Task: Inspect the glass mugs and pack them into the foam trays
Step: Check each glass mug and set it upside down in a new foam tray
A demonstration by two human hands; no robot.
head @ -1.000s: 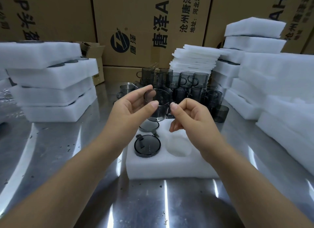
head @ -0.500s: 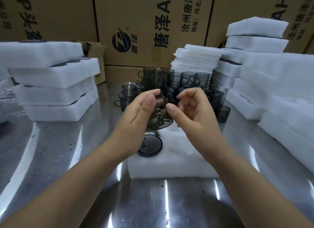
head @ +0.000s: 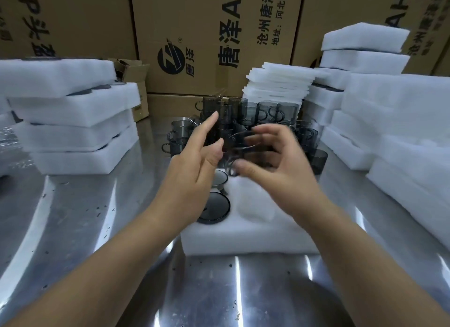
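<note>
The glass mug [head: 239, 147] was held up between both hands, above the far edge of the foam tray [head: 243, 236] and in front of the cluster of loose mugs [head: 250, 112]. Motion smeared it, so its long axis and the way its mouth faced could not be read. A small dark loop, apparently the handle, showed low, just beside the right thumb tip.

The right hand [head: 282, 170] was curled around the mug from the right, its fingers [head: 265, 138] bent over the top and its thumb reaching in beneath. The left hand [head: 194, 163] stood on the mug's left, its fingers straight and loosely together, pointing up and away. Its thumb tip lay at the mug's left edge, though actual contact could not be made out.

In the tray, a dark packed mug [head: 215, 211] sat in the near-left pocket and another [head: 219, 178] in the pocket beyond it. Stacks of foam [head: 73, 122] rose to the left and right on the steel table [head: 73, 229].
</note>
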